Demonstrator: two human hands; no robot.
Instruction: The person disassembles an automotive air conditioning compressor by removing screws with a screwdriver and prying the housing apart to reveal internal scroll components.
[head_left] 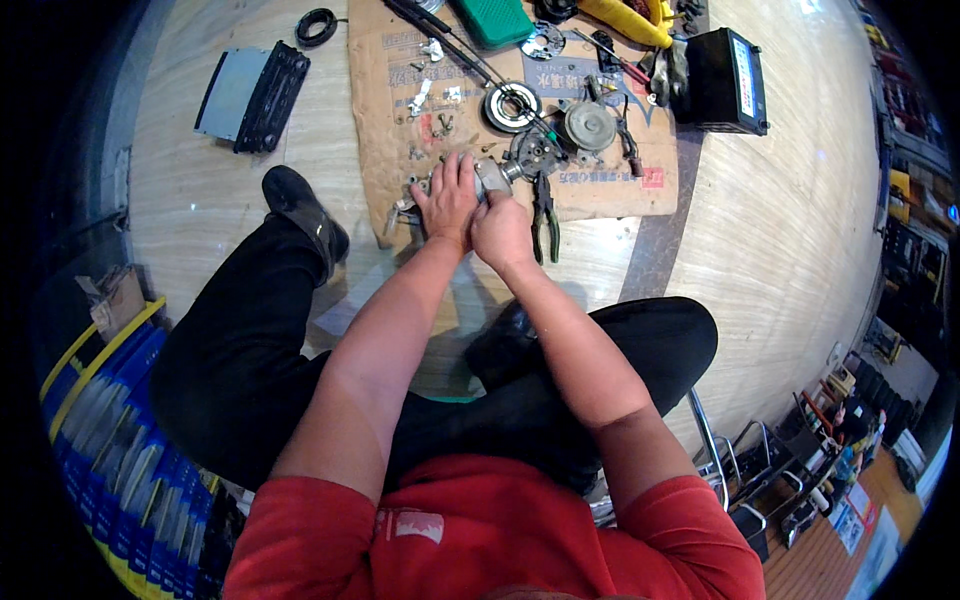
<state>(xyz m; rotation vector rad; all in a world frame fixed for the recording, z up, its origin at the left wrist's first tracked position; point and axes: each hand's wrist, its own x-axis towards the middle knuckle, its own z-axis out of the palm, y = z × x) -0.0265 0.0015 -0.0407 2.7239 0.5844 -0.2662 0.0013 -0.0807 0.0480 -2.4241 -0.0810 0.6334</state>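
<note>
A grey metal machine part (pixel 493 175) with a round body and a short shaft lies at the near edge of the cardboard. My left hand (pixel 447 205) is laid over its left side, fingers stretched across it and thumb spread out, holding it down. Close against it, my right hand (pixel 502 232) is closed in a fist at the part's near side; whatever its fingers grip is hidden. Pliers with green handles (pixel 544 220) lie just right of my right hand. Beyond the part are a dark round plate with holes (pixel 535 155) and a grey round pulley-like piece (pixel 590 126).
Flattened cardboard (pixel 610 195) bears a ring-shaped bearing (pixel 511 106), loose screws (pixel 443 126), a green case (pixel 493 22) and a yellow bag (pixel 625 20). A black battery (pixel 722 80) stands right of it, a metal box unit (pixel 252 97) left. Blue-and-yellow racking (pixel 110 430) is at lower left.
</note>
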